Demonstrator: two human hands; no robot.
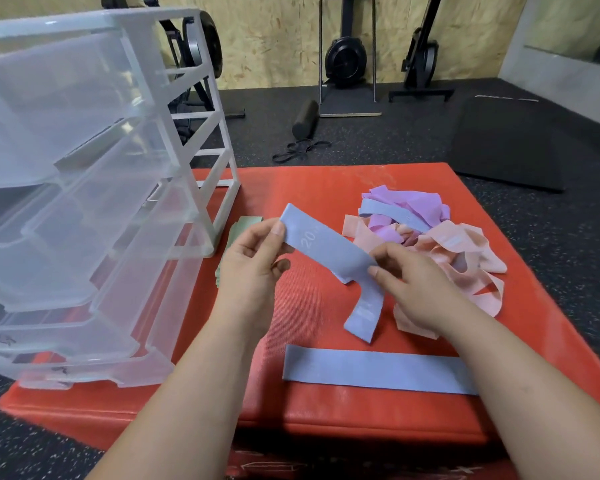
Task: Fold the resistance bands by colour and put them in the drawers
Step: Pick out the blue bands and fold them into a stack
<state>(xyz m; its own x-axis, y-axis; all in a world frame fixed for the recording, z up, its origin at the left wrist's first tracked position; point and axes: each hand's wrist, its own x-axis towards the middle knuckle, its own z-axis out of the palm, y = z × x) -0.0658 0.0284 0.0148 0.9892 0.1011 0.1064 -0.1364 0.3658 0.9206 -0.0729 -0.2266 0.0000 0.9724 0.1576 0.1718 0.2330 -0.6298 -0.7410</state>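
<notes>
Both hands hold one blue resistance band (326, 245) above the red mat (309, 403). My left hand (253, 261) pinches its upper left end, and my right hand (413, 282) grips its lower part, from which a tail hangs bent down. A second blue band (371, 370) lies flat on the mat below. A tangled pile of pink, purple and blue bands (430, 237) sits to the right. Folded green bands (238, 233) lie behind my left hand. The clear plastic drawer unit (94, 202) stands at the left with its drawers pulled out.
Black speckled gym floor surrounds the mat. A black foam roller (305, 118) and black loop bands (300, 150) lie on the floor beyond. A dark mat (510, 147) lies at the far right. Exercise machines stand against the wooden wall.
</notes>
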